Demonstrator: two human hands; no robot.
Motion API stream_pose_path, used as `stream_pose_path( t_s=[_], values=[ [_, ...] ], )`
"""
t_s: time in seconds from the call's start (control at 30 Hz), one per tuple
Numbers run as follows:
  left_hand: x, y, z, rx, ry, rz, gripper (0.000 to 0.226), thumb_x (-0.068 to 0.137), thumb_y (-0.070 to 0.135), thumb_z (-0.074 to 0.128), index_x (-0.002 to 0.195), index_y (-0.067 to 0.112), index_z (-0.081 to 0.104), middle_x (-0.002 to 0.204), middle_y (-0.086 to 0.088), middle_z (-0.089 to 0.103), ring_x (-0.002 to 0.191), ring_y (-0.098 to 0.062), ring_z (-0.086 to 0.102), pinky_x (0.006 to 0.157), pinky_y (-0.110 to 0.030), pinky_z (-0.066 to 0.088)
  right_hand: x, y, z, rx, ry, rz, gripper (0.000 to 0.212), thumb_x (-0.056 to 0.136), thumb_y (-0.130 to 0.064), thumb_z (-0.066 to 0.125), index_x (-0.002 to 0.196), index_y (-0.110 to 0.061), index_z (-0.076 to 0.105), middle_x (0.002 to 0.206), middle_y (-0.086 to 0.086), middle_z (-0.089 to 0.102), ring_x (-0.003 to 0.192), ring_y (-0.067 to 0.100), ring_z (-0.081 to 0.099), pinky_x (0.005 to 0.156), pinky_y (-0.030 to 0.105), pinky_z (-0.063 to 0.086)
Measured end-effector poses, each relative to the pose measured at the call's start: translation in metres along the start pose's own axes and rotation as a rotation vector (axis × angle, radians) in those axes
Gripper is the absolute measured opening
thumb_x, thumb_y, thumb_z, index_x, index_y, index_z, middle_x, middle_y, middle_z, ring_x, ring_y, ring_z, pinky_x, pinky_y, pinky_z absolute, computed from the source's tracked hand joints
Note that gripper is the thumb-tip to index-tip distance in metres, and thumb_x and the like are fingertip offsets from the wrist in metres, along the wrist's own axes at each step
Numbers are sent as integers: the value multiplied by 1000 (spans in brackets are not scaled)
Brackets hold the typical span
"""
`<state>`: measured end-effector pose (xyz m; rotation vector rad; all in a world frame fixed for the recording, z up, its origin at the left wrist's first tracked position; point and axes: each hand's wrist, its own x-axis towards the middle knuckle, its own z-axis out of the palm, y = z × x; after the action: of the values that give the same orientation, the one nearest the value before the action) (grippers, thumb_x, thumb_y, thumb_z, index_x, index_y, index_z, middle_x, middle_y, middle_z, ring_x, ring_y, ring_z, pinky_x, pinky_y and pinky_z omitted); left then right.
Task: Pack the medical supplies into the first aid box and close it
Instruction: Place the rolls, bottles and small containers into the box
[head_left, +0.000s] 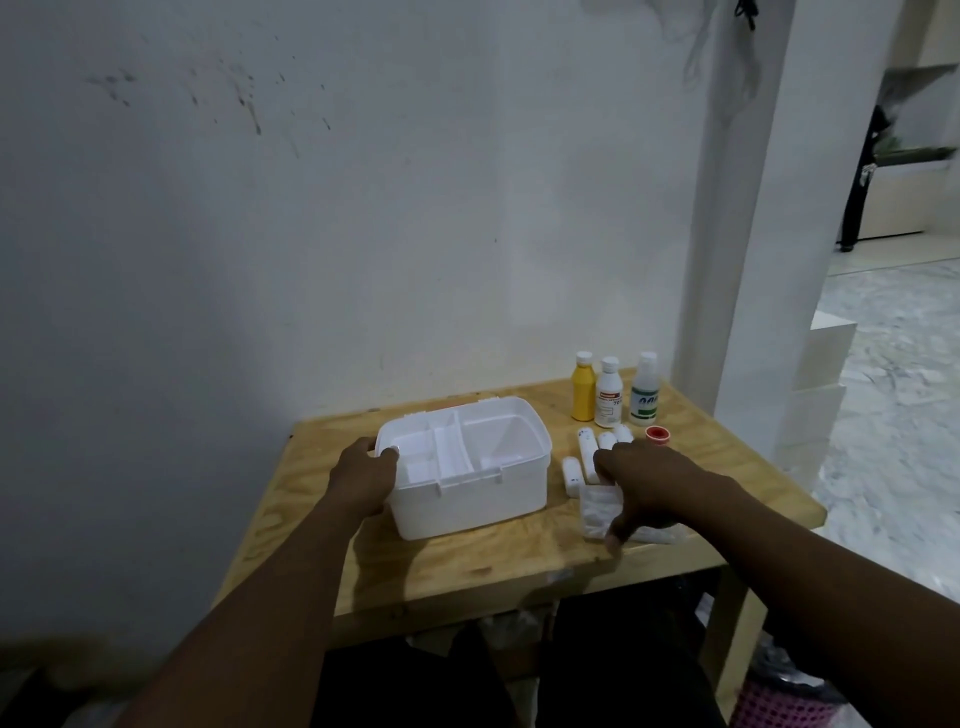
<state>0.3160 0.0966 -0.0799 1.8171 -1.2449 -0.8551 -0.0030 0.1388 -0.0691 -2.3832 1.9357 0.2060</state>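
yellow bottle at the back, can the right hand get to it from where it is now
Probably yes. The right hand lies over the white rolls, and the yellow bottle stands upright just beyond them at the table's far edge, with nothing tall between.

Surface: a small wooden table (467, 561) of pale plywood, set against a white wall.
Left part: an open white first aid box (467, 499) with a divided tray inside.
Far right corner: three upright bottles in a row, a yellow bottle (583, 389), a white bottle (608, 395) and a clear bottle (644, 392).
Right of box: several white rolls (572, 474) lying close together, and a small red-rimmed tape roll (657, 433).
Front right: clear packets (597, 512) of white material, flat on the wood.
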Motion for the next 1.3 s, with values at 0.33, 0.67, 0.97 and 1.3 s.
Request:
stream_pose_path(
  t_s=[0.33,0.67,0.97,1.3],
  values=[
    [-1,4,-4,54,-42,-8,49,103,31,49,149,15,43,135,-15,55,111,-36,60,90,-50,58,8,0,-9,97,-96,-16,65,64,-47,84,116,-24,51,118,1,57,97,15,51,75,28,47],
    [18,19,-26,188,-78,-33,25,99,27,55,101,4,65,102,-17,69,82,-34,76,68,-35,54,10,-18,-170,334,503,-209,30,77,-39,78,80,-25,52,70,-12,50,73,21,53,60,27,36],
    [26,16,-33,210,-138,-35,29,98,28,57,102,2,68,92,-15,74,75,-32,77,63,-34,53,73,-77,-111,499,404,73,39,78,-41,76,94,-10,57,102,11,62,95,30,60,73,33,44],
    [32,22,-41,168,-243,-116,25,96,26,59,104,3,66,90,-14,74,62,-26,73,75,-36,57,100,-111,-65,455,-57,201,48,79,-15,79,118,-3,53,85,11,57,80,34,72,65,42,63]
  ],
)
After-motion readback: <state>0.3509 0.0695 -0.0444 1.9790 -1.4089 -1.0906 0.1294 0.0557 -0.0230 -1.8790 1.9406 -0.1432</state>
